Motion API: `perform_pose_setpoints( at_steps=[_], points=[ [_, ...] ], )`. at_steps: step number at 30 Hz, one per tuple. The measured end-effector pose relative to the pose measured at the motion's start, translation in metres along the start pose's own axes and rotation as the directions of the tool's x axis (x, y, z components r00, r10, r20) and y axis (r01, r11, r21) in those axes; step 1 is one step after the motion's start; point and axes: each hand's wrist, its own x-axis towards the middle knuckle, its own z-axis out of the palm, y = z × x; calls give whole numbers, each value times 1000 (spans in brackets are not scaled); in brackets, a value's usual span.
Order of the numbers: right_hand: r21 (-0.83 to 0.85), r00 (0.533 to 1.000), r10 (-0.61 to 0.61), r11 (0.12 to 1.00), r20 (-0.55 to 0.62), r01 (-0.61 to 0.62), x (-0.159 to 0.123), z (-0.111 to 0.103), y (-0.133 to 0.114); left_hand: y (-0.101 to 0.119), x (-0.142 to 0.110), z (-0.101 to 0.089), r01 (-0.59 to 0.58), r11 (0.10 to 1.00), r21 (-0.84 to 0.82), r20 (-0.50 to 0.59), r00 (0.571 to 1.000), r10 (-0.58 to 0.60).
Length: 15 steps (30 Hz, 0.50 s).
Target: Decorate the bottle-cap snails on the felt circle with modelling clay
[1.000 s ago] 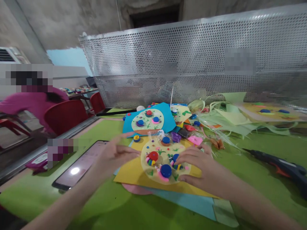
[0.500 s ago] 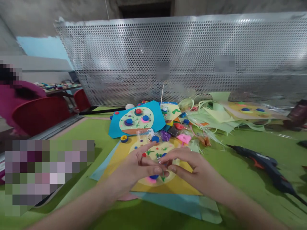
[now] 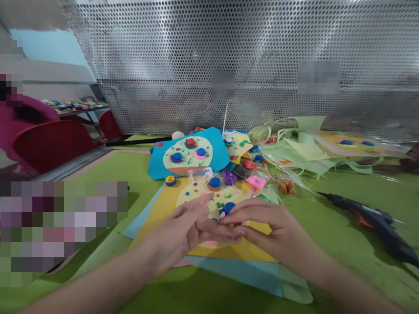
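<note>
My left hand (image 3: pixel 199 226) is turned palm up over the yellow card (image 3: pixel 153 218), its fingers stretched toward the right. My right hand (image 3: pixel 262 226) is closed in a pinch at the left fingertips; whatever is between its fingers is too small to make out. Beneath both hands, the card bears a pale circle (image 3: pixel 185 198) with green grass shapes, small dots and blue caps, partly covered by my fingers. One blue cap (image 3: pixel 230 209) shows just above the right fingertips. A clear packet (image 3: pixel 196 175) lies at the card's top edge.
Behind stands a turquoise card (image 3: pixel 155 163) with similar decorations. Small bags of purple clay (image 3: pixel 229 177) and pink clay (image 3: pixel 256 182) lie nearby. A glue gun (image 3: pixel 369 220) rests at right, below pale green paper scraps (image 3: pixel 301 152). A perforated metal panel (image 3: pixel 183 56) closes off the back.
My left hand has turned more palm up and its thumb has lifted away from the fingers. The right hand stays pinched beside it. The view has tilted down slightly.
</note>
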Motion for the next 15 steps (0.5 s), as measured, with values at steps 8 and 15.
perform_pose_setpoints(
  at_steps=[8, 15],
  points=[
    [26, 994, 95, 995, -53, -94, -2, 1, -2, 9, -1, 6, 114, 993, -20, -27, 993, -114],
    [-53, 947, 317, 946, -53, -320, 1, -3, -4, 14, -12, 11, 127, 977, 171, -276, 958, -76]
  ],
)
